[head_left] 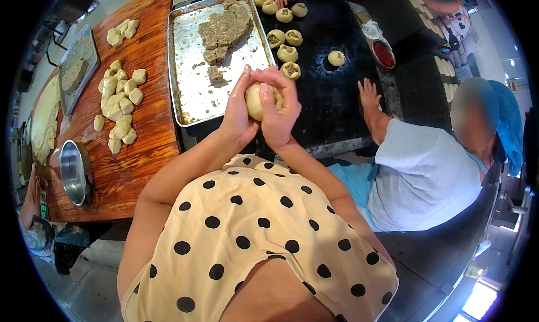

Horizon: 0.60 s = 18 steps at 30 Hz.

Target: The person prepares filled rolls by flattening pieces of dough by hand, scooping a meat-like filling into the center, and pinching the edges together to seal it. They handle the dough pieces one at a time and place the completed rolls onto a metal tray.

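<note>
Cupped between both palms is a round dough bun (255, 103), pale and smooth, held just in front of my chest. My left hand (238, 109) wraps its left side, and my right hand (282, 103) curls over the right side with the thumb across the front. Part of the bun is hidden by my fingers. Just beyond my hands lies a metal tray (188, 58) with a slab of minced filling (227, 30), crumbled at its near end. Several filled buns, one of them a bun with filling showing (291, 70), stand in rows on the black griddle (325, 108) to the right of the tray.
Several cut dough pieces (120, 97) lie on the wooden table (151, 128) at left, near a steel bowl (74, 170) and a second tray (84, 44). A co-worker (426, 170) sits at right, one hand (369, 97) by the griddle. A red-filled dish (384, 54) sits beyond.
</note>
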{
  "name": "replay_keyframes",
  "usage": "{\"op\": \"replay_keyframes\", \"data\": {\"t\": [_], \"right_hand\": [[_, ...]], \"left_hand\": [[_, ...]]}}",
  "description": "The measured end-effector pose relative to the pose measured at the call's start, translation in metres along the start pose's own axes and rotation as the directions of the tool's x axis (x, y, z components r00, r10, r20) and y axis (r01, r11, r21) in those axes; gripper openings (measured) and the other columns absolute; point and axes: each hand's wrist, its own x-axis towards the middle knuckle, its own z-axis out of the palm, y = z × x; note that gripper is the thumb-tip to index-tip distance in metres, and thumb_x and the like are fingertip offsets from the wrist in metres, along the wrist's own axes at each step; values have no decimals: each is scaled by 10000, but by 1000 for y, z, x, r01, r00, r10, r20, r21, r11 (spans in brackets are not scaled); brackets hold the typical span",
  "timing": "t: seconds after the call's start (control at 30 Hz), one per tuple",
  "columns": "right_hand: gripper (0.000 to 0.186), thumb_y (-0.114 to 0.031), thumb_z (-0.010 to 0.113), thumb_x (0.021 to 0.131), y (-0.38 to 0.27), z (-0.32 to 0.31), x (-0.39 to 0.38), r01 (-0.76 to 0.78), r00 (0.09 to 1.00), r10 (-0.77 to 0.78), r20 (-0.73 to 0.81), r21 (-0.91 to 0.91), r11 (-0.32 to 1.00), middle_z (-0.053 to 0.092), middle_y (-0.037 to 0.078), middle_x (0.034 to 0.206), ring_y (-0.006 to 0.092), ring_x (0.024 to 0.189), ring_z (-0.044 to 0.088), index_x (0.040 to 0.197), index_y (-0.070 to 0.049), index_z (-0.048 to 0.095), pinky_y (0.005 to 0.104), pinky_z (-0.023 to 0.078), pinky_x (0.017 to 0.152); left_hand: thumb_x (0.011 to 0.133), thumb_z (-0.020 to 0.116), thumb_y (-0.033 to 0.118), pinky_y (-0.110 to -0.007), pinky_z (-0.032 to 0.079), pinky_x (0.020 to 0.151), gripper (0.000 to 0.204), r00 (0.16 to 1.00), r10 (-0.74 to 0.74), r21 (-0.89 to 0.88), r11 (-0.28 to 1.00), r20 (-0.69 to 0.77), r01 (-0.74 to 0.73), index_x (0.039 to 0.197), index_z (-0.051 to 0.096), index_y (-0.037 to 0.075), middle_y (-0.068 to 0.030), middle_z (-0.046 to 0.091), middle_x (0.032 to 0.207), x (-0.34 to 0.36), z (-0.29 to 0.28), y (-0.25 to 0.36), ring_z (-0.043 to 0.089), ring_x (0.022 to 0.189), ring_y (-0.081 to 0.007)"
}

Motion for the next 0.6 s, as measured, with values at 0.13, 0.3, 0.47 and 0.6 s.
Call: {"op": "replay_keyframes", "data": {"t": [0.13, 0.3, 0.47, 0.6], "right_hand": [[277, -32, 475, 896, 10, -2, 2, 226, 974, -221, 52, -139, 964, 703, 158, 1085, 289, 1045, 645, 1070, 27, 683, 411, 424, 1053], [443, -182, 616, 902, -3, -4, 3, 189, 980, -177, 93, -135, 973, 659, 158, 1216, 337, 1223, 575, 1303, -3, 560, 453, 327, 1133], [500, -258, 761, 810, -1, -20, 5, 372, 914, -297, 275, -283, 884, 639, 161, 1257, 324, 1254, 559, 1226, -29, 605, 482, 279, 1154], [143, -126, 678, 859, 10, -16, -3, 300, 954, -290, 80, -163, 940, 692, 157, 1126, 311, 1156, 630, 968, -36, 699, 503, 319, 1136]], "left_hand": [[1053, 358, 412, -378, 489, 1013, 498, 997, -30, 28, 999, -73, 32, 1299, 502, 4, -156, 612, 1209, 2, -12, -2, 603, 1138, -255], [1050, 354, 441, -425, 462, 1054, 549, 997, -56, 84, 995, -47, 60, 1271, 522, -32, -196, 599, 1258, 1, -18, 4, 579, 1186, -320], [1038, 402, 425, -364, 526, 939, 480, 939, -192, -235, 936, 284, 262, 1256, 542, 21, -151, 638, 1163, 0, -22, 8, 639, 1059, -242], [1062, 363, 348, -355, 501, 972, 400, 985, -172, -14, 985, 22, 172, 1240, 535, 33, -118, 617, 1183, 0, 2, -2, 609, 1088, -211]]}}
